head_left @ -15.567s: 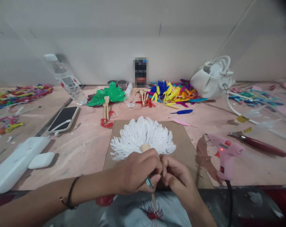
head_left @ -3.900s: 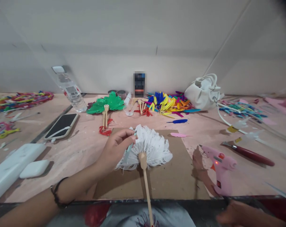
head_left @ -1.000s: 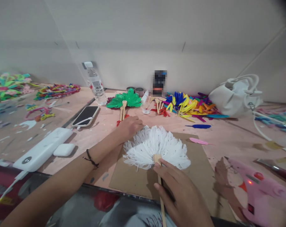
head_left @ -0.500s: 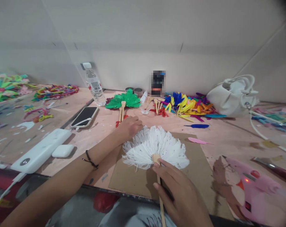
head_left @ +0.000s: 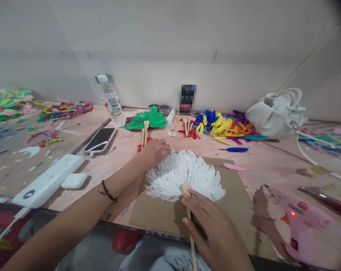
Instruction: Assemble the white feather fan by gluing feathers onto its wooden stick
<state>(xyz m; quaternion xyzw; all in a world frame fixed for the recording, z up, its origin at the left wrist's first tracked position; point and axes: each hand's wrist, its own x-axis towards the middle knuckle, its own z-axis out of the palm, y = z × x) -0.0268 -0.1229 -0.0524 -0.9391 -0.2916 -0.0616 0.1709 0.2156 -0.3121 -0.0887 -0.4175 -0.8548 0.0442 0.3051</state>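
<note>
Right hand (head_left: 215, 226): yours is open, the fingers resting over the pale flat wooden handle (head_left: 193, 252) below its wide head; probably this steadies it, because the lower end passes over the table edge towards your lap.
Glue gun: the pink plastic glue gun (head_left: 300, 222) has its red light lit and its nozzle pointing left; it seems placed for easy reach of your right side.
Cardboard: the brown flat cardboard sheet (head_left: 147, 210) is under the fan, perhaps for protecting the table.
Fan: the half-round fan of white feathers (head_left: 187, 175) lies on this sheet in front of you, its feathers spread away from you.
Left hand (head_left: 156, 152): your fingers are bent at the fan's far left edge; the tips are hidden, so I cannot tell if they pinch a feather. Perhaps they hold the edge in place.
Table: the pinkish, stained tabletop (head_left: 204, 145) carries paper scraps on the left and a heap of many-coloured feathers (head_left: 223, 126) at the back.
Wall: the plain pale grey wall (head_left: 147, 56) closes the room behind; the clear plastic bottle (head_left: 114, 103) and the white soft handbag (head_left: 274, 114) stand near it.
</note>
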